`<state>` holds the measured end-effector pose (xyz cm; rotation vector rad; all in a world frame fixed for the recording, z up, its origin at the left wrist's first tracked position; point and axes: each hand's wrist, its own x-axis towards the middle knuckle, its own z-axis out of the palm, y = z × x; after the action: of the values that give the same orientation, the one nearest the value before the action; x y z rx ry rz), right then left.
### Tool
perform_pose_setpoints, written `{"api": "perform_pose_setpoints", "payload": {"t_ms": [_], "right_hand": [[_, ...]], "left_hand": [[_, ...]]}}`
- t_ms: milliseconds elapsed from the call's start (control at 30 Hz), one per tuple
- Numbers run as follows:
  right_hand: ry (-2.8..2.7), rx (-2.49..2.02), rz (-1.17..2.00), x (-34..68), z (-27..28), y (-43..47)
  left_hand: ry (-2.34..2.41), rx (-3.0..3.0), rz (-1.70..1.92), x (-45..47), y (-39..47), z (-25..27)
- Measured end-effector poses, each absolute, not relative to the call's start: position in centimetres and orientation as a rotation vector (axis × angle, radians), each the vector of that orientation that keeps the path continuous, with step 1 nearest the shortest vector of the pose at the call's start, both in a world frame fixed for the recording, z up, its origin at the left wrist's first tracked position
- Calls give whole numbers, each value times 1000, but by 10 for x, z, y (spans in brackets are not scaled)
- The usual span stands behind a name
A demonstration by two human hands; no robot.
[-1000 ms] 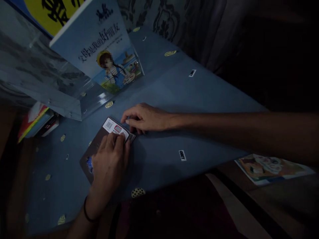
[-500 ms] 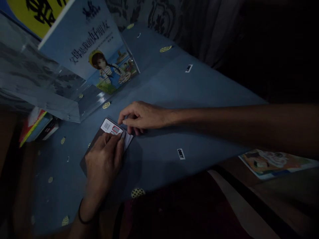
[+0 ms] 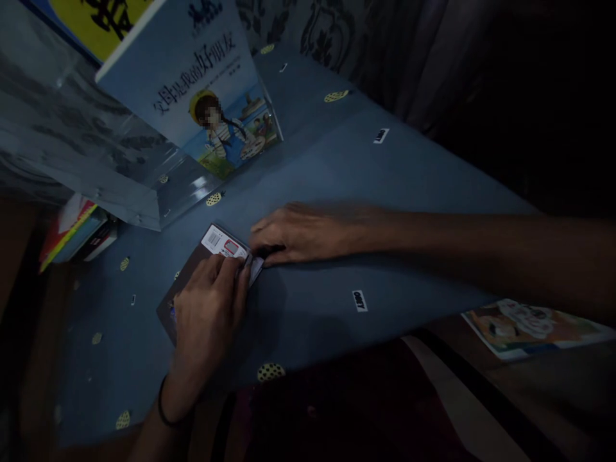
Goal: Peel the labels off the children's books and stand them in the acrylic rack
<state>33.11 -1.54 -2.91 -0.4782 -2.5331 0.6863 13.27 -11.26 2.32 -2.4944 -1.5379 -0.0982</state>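
A flat dark packet (image 3: 192, 269) lies tilted on the blue tablecloth, a white barcode label (image 3: 214, 240) across its far end. My left hand (image 3: 209, 308), with a black band on the wrist, rests over the packet's near side. Its fingers are bent and pressed onto the label end, gripping there. Against the packet's right edge, my right hand (image 3: 298, 234) has its fingers curled together beside a pale flap (image 3: 257, 264). What its fingertips pinch is hidden, and the hand is slightly blurred.
A book with a blue illustrated cover (image 3: 212, 83) stands in a clear acrylic holder (image 3: 129, 202) at the back left. Several books (image 3: 79, 234) are stacked at the left edge. A colourful picture book (image 3: 534, 327) lies below the table at right. A patterned curtain (image 3: 332, 32) hangs behind.
My right hand has lowered and closed in on the packet's right edge, its fingers curling tighter. My left hand stays on the packet. The whole view has shifted a little.
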Motion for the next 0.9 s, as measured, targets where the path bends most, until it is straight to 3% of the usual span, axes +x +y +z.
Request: {"api": "perform_pose_setpoints", "payload": {"t_ms": [900], "right_hand": [[-2456, -399, 968, 334, -25, -10]], "left_hand": [[-1589, -2462, 21, 137, -113, 24]]}}
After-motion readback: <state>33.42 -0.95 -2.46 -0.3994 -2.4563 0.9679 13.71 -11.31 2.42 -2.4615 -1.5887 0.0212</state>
